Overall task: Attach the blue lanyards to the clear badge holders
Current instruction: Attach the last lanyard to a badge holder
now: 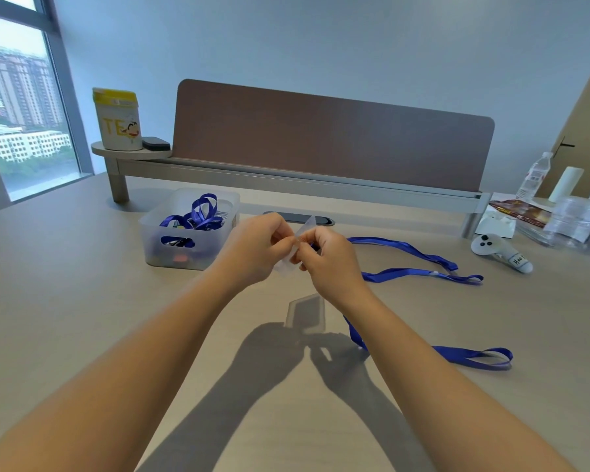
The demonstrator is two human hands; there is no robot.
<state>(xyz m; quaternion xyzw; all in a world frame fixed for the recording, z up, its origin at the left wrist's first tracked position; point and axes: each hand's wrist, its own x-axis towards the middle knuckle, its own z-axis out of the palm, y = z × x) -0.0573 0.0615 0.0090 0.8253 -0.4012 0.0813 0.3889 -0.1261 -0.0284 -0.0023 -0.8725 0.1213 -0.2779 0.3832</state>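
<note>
Nearest the camera, two bare forearms reach forward over a pale wood-grain table (65,301), casting crisp grey shadows on it. The left hand (252,248) and right hand (327,255) meet in mid-air above the table's centre, both pinched closed on a clear badge holder (288,264), a thin, flat, see-through plastic sleeve held tilted between them; the right hand also seems to grip the clip end of a blue lanyard (474,357), though the clip itself is hidden behind the fingers. That lanyard is a flat, glossy ribbon trailing from under the right wrist down to the table and ending in a loop at the right. The holder looks light, bendy and slippery, so it is probably best held by its edges near the slot, while the ribbon is limp and will only follow where its end is led. A second blue lanyard (423,264) lies slack in long curves beyond the right hand. Behind the left hand sits a frosted plastic bin (157,253) with a cut-out handle, holding a tangle of more blue lanyards. Farther back stands a brown desk divider (321,137), and a stack of clear holders (573,219) rests at the far right.
</note>
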